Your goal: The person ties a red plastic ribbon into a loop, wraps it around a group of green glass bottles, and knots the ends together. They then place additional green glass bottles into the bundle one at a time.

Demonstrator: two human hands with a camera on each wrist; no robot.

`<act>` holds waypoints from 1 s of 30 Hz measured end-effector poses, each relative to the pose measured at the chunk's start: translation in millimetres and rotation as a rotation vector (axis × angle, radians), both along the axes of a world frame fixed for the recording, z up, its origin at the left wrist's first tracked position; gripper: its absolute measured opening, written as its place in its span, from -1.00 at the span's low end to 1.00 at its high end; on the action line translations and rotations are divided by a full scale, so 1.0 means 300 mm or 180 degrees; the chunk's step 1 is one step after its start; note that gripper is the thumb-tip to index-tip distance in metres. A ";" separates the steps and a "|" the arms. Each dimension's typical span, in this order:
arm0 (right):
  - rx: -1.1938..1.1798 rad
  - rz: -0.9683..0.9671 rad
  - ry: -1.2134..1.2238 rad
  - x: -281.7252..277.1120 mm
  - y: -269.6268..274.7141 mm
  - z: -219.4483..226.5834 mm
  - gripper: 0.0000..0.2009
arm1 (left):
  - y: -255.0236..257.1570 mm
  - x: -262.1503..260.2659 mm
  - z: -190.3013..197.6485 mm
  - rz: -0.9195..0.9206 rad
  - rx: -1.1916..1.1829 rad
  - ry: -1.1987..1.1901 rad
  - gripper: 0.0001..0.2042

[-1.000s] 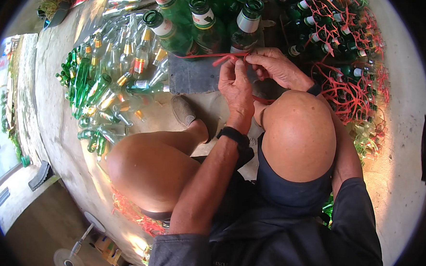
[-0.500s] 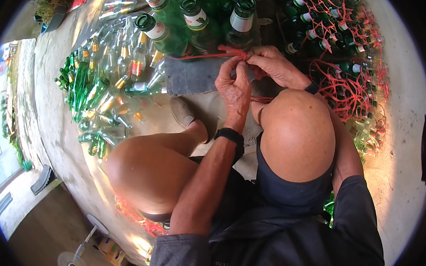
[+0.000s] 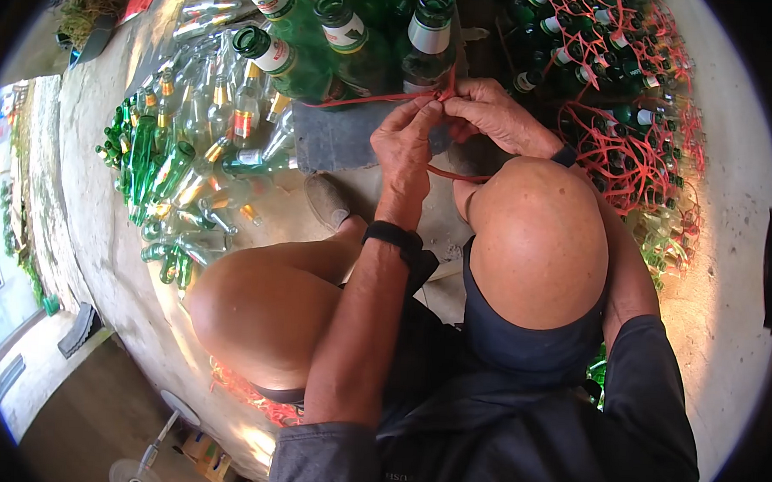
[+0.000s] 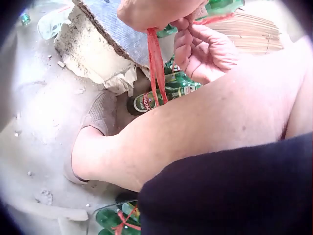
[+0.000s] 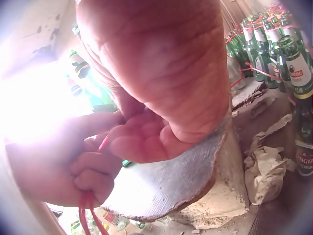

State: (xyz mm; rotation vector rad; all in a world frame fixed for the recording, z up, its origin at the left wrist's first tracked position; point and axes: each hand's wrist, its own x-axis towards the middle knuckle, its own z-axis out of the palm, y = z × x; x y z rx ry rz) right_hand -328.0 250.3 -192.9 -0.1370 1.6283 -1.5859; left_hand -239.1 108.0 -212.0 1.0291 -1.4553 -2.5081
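Note:
Several upright green bottles (image 3: 342, 34) stand together on a dark slab (image 3: 339, 138), with a red strap (image 3: 367, 99) drawn round their near side. At the front right corner of the group both hands meet on the strap. The left hand (image 3: 405, 159) pinches it between thumb and fingers, and two red lengths (image 4: 155, 66) hang below that hand in the left wrist view. Thumb and fingers of the right hand (image 3: 503, 122) pinch the strap close beside a small knot or crossing. In the right wrist view the right palm (image 5: 161, 63) hides most of the contact.
Loose clear and green bottles (image 3: 194, 161) lie on the floor at left. More bottles wrapped in red strapping (image 3: 617, 157) stand at right. The person's bent knees (image 3: 540, 240) flank the forearms, and a shoe (image 3: 325, 201) is below the slab. A fan (image 3: 138, 472) stands at bottom left.
The left hand has shifted left and a little down, still pinching the strap. The red end that stuck out leftward above it no longer shows there. The bottles appear slightly further left in view.

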 end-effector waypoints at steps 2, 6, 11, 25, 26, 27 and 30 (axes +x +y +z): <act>0.0001 0.0014 -0.0013 0.000 0.001 0.000 -0.80 | -0.003 0.000 0.005 -0.0061 -0.0058 -0.0027 -0.74; 0.0012 0.0026 0.0051 0.000 0.001 -0.010 -0.76 | 0.002 0.000 -0.001 0.0023 -0.0175 0.0072 -0.73; 0.0033 0.0033 0.0130 0.001 -0.001 -0.001 -0.76 | -0.009 -0.011 0.025 -0.0052 -0.0123 -0.0171 -0.76; 0.0319 0.0028 0.0364 -0.001 -0.005 -0.011 -0.80 | -0.020 -0.034 0.013 -0.0192 -0.0172 -0.0324 -0.79; 0.0319 0.0027 0.0362 0.001 -0.005 -0.010 -0.80 | -0.019 -0.033 0.009 -0.0205 -0.0293 -0.0297 -0.80; 0.0340 -0.0010 0.0377 0.001 -0.005 -0.009 -0.81 | -0.015 -0.034 0.003 -0.0205 -0.0294 -0.0298 -0.80; 0.0358 -0.0071 0.0422 0.003 -0.001 -0.005 -0.81 | 0.001 -0.040 -0.010 -0.0101 -0.0675 -0.0208 -0.76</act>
